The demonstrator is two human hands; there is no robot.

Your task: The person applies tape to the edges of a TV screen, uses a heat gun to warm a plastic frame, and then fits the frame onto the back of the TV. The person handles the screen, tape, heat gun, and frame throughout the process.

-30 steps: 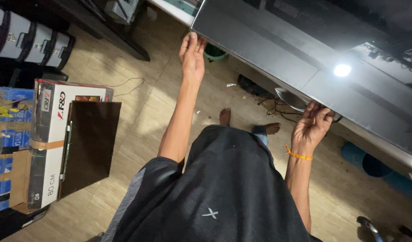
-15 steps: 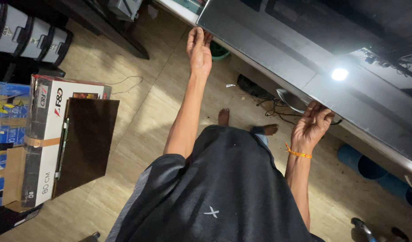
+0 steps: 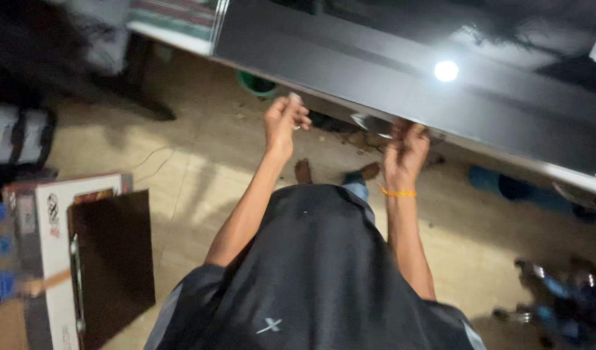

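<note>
A large dark glossy panel point(image 3: 401, 84) spans the far side of the scene, running from upper left down to the right, with a bright lamp reflected in its surface. Both of the person's hands are raised to its near edge.

The left hand point(image 3: 284, 120) is curled shut just below that edge, pinching something small and pale at the fingertips; what it is cannot be told, and whether the hand touches the panel is unclear in the blur. The right hand point(image 3: 407, 144) sits further right, fingers hooked up and closed on the panel's near edge, so the panel lies above and beyond the grip. An orange band point(image 3: 397, 192) circles that wrist.

Below the hands, the person's black shirt point(image 3: 324, 272) fills the near middle. A bare foot point(image 3: 303, 171) shows on the wooden floor point(image 3: 201, 168) between the arms. At near left a cardboard box point(image 3: 48, 246) stands with a dark brown board point(image 3: 113, 262) leaning against it. A green tub point(image 3: 256, 85) sits under the panel at far left.
</note>
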